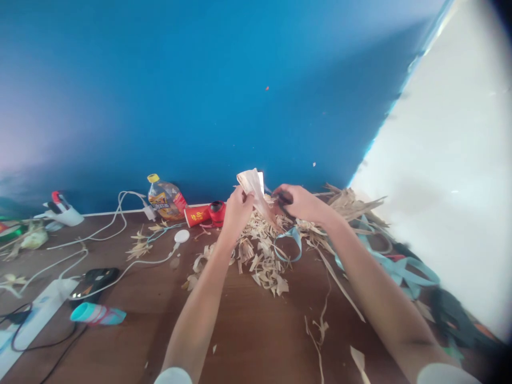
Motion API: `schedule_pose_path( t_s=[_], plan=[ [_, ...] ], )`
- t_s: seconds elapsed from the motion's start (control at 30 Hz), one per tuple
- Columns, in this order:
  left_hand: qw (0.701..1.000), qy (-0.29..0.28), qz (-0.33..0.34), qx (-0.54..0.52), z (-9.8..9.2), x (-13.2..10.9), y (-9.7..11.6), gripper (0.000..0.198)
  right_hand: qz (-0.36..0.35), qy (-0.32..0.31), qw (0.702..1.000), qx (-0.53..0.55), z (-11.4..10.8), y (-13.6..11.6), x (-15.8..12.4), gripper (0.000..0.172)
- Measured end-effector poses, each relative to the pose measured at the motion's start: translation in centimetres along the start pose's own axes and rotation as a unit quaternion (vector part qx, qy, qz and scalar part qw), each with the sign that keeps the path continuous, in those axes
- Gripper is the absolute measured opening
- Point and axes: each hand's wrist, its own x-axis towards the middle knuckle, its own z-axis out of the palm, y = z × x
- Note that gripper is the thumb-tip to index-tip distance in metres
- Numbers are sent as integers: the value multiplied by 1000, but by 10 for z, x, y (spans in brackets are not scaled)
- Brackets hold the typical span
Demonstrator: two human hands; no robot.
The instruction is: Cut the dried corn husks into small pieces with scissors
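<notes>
My left hand [239, 205] is closed on a strip of dried husk [253, 183], pale tan and wide at the top, which hangs down to the right. Close by on the right, my right hand [298, 202] is wrapped round dark-handled scissors [285, 198]. Their blades point left toward the husk and are mostly hidden. Under both hands lies a loose heap of cut husk pieces [266, 256]. A loop of light blue ribbon [295, 246] rests at the heap's right side.
Behind the left hand are a red cup [197, 215] and a plastic bottle [166, 200]. A power strip [38, 320], white cables and a cyan roll [98, 314] occupy the left. Long husks [352, 202] and tangled blue ribbon [408, 272] lie right, before a blue wall [200, 96].
</notes>
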Motion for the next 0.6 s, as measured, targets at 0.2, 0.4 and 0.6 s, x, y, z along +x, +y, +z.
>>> schedule_pose_path(
  t_s=[0.2, 0.4, 0.6],
  plan=[
    [983, -104, -62, -137, 13, -6, 1, 34, -12, 2, 1000, -5, 14, 4, 5, 30],
    [964, -158, -79, -200, 17, -4, -5, 31, 10, 78, 989, 122, 8, 0, 4, 33],
    [974, -140, -57, -168, 10, 1, -9, 31, 24, 84, 984, 155, 5, 0, 4, 37]
  ],
)
